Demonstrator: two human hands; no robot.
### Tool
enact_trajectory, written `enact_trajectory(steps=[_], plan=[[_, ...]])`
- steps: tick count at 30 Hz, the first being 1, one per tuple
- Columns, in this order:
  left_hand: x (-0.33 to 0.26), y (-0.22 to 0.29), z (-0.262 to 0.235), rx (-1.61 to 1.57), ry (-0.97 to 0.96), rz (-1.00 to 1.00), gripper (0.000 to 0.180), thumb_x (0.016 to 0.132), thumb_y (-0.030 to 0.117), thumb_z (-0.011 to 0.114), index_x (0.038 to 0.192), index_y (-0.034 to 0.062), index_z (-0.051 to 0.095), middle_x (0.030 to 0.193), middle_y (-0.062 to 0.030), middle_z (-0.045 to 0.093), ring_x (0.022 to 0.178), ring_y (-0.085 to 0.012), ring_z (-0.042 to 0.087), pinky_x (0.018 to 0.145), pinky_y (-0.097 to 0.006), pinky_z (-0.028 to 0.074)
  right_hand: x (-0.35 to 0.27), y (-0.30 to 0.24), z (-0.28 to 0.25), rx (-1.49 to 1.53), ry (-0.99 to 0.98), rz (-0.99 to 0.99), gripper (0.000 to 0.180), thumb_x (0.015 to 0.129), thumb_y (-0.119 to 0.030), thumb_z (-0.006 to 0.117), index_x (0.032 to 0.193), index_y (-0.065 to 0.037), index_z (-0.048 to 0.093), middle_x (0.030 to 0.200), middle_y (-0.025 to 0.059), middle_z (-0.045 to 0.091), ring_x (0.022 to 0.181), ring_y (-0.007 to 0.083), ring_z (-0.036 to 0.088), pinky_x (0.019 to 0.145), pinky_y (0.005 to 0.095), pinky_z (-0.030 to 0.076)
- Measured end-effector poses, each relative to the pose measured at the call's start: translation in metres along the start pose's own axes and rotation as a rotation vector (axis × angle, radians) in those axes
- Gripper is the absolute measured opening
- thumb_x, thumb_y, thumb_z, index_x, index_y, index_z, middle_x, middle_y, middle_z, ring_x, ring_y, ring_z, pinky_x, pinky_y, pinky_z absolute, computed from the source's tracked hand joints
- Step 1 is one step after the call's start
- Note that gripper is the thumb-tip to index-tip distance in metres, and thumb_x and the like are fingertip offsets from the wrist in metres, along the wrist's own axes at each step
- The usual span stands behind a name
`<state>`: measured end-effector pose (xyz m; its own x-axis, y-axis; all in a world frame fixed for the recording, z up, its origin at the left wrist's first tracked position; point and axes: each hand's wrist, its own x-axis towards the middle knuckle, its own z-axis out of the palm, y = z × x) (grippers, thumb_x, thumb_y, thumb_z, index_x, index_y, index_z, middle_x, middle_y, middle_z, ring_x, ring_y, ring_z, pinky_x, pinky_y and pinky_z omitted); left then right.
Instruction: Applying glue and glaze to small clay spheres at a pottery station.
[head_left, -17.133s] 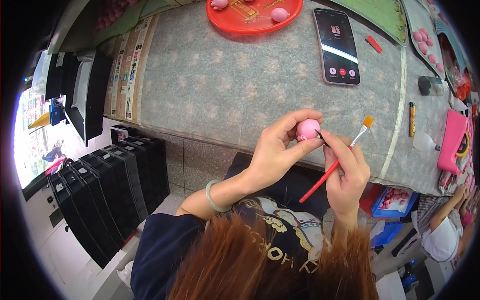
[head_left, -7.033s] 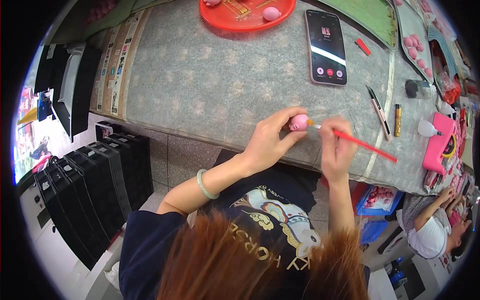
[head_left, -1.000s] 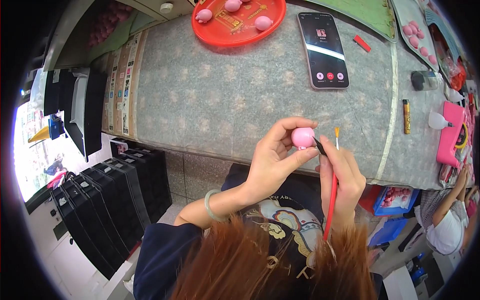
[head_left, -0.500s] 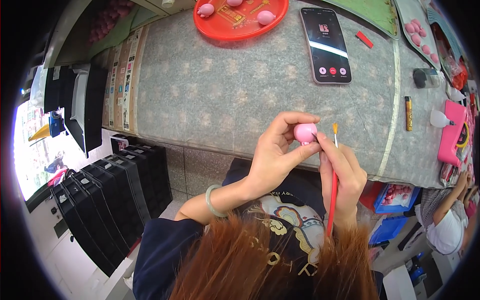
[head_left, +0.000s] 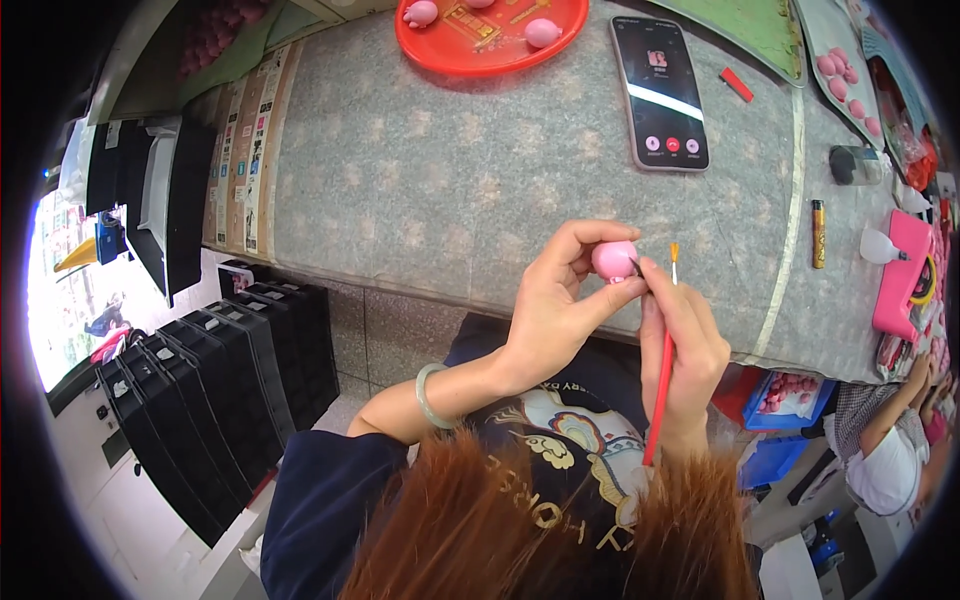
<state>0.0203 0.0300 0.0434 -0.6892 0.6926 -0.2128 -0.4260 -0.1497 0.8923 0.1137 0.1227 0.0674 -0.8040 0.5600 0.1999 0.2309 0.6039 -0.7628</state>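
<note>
The small pink figure is pinched in the left hand fingers; light, probably fragile, best held by its sides. A red brush is gripped by the right hand.

Round tray at the far edge of the surface, small figures on it; phone flat just to its right. Marker further right. Stacked crates on the floor, lower left, below the surface.
</note>
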Motion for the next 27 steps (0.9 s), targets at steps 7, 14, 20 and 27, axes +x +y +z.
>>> enact_trajectory(steps=[7, 14, 20, 27], plan=[[0.0021, 0.0053, -0.0007, 0.002, -0.016, -0.088, 0.036, 0.081, -0.001, 0.063, 0.114, 0.0, 0.048, 0.117, -0.0098, 0.052, 0.108, -0.0154, 0.051, 0.095, -0.03, 0.041, 0.0029, 0.003, -0.0057, 0.013, -0.046, -0.031, 0.038, 0.071, 0.008, 0.061, 0.107, -0.006, 0.064, 0.076, 0.0091, 0.059, 0.057, 0.0218, 0.059, 0.051, 0.0294, 0.047], [-0.0005, 0.0029, -0.0016, 0.009, -0.002, -0.025, 0.036, 0.081, -0.002, 0.063, 0.114, -0.0002, 0.048, 0.118, -0.0098, 0.052, 0.106, -0.0151, 0.052, 0.095, -0.029, 0.042, 0.0023, -0.0019, 0.0003, 0.066, -0.013, -0.002, 0.031, 0.078, 0.011, 0.057, 0.105, -0.001, 0.063, 0.075, 0.0118, 0.059, 0.062, 0.0181, 0.057, 0.056, 0.0263, 0.045], [-0.0017, -0.0001, 0.0005, 0.052, -0.003, 0.021, 0.037, 0.081, -0.002, 0.063, 0.115, -0.0005, 0.048, 0.117, -0.0095, 0.052, 0.106, -0.0148, 0.052, 0.094, -0.029, 0.043, -0.0008, -0.0032, -0.0023, 0.036, -0.033, 0.019, 0.029, 0.079, 0.011, 0.057, 0.105, 0.0, 0.063, 0.078, 0.0133, 0.06, 0.064, 0.0187, 0.058, 0.058, 0.0266, 0.046], [-0.0028, 0.0022, -0.0006, -0.009, -0.016, -0.053, 0.035, 0.081, -0.002, 0.063, 0.114, -0.0002, 0.049, 0.116, -0.009, 0.052, 0.106, -0.0147, 0.052, 0.094, -0.028, 0.043, -0.0002, 0.0016, -0.0018, 0.016, -0.004, -0.064, 0.035, 0.074, 0.007, 0.061, 0.106, -0.007, 0.064, 0.073, 0.0093, 0.057, 0.055, 0.0218, 0.058, 0.048, 0.0306, 0.045]])
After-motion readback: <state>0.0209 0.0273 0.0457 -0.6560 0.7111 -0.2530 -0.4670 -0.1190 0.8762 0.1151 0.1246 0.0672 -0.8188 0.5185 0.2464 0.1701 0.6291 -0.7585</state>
